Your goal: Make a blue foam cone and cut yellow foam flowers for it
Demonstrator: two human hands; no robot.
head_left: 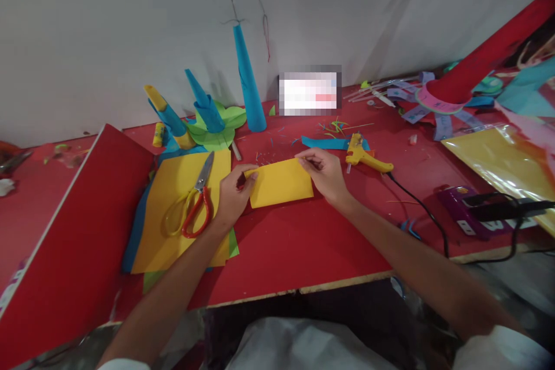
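A small yellow paper rectangle [281,184] lies on the red table [295,248] in front of me. My left hand [232,196] pinches its left edge between thumb and fingers. My right hand [325,173] grips its upper right corner. Both hands rest on the tabletop with the sheet flat between them. Scissors with red and yellow handles [196,202] lie just left of my left hand on a stack of yellow paper sheets [182,208].
A yellow glue gun [362,156] with a black cord lies right of my right hand on a blue strip. Blue paper cones [249,81] and green shapes stand at the back. A power strip [472,214], a red board [65,243] and a red tube [485,58] flank the area.
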